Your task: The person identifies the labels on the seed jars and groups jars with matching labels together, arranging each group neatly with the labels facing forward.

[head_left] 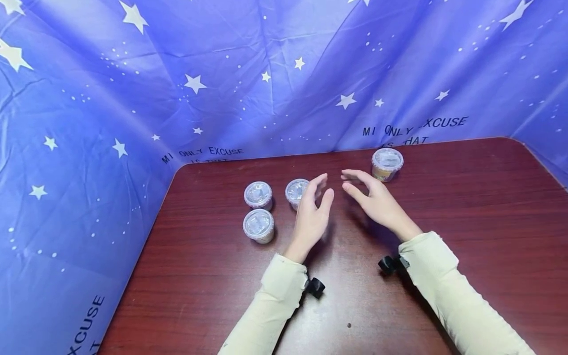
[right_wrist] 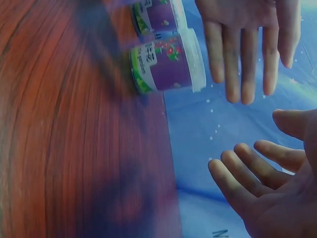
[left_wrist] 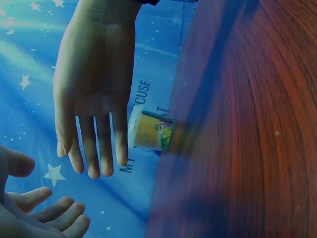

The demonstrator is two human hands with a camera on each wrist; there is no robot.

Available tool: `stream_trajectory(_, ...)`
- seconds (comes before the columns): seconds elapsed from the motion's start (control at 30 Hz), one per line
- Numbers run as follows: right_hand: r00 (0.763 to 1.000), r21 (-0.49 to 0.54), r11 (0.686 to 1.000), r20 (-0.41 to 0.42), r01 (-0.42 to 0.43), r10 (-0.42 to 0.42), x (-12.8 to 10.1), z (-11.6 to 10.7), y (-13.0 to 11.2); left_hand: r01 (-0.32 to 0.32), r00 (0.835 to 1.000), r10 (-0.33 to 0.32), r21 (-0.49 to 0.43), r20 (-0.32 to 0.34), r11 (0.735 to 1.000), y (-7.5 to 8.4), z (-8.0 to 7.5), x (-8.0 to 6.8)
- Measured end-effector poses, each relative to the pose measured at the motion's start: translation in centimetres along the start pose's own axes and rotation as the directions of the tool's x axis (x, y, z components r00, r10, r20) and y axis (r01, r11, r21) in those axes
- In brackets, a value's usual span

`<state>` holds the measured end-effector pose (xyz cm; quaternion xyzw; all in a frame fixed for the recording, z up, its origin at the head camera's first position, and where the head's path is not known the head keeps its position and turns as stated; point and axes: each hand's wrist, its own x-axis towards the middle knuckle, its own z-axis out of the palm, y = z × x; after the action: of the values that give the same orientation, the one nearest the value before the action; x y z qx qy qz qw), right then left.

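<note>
My left hand (head_left: 309, 217) hovers over the table with its fingers extended, and nothing is in it. Just behind it stands a lidded tub (head_left: 295, 191), partly covered by the hand in the head view. To its left are two more clear-lidded tubs, one farther back (head_left: 258, 195) and one nearer (head_left: 259, 225). The right wrist view shows a purple label on one tub (right_wrist: 171, 64). My right hand (head_left: 379, 202) faces the left, palm inward, fingers loosely extended and holding nothing. A tub with a yellow label (head_left: 387, 165) stands behind the right hand, apart from it.
The dark red wooden table (head_left: 199, 286) has a rounded far edge against a blue curtain (head_left: 248, 74) with white stars and lettering. A small dark speck (head_left: 349, 325) lies near the front. Each wrist carries a black camera mount (head_left: 315, 288).
</note>
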<state>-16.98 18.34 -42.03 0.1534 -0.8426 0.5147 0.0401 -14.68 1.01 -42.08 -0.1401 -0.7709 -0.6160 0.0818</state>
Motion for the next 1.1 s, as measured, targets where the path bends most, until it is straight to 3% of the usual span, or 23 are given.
stream_trajectory(0.33, 0.999, -0.031, 0.999, -0.036, -0.008, 0.007, -1.0, -1.8, 0.8, 0.022, 0.999, -0.022, -0.006, 0.043, 1.000, -0.9, 1.3, 0.6)
stream_trajectory(0.53, 0.998, -0.035, 0.999, -0.053, -0.022, 0.020, -1.6, -2.6, 1.5, 0.040, 0.997, -0.043, 0.039, 0.066, 0.998, -1.1, 2.0, 1.1)
stream_trajectory(0.8, 0.996, -0.015, 1.000, -0.086, -0.028, 0.027, -2.6, -4.2, 2.1, -0.023, 0.995, 0.017, 0.068, 0.097, 0.997, -1.5, 3.2, 1.5)
stream_trajectory(1.1, 0.984, -0.105, 0.993, -0.177, -0.053, 0.034, -3.1, -6.3, 3.1, -0.029, 0.992, 0.017, 0.096, 0.123, 0.995, -1.7, 4.3, 2.4)
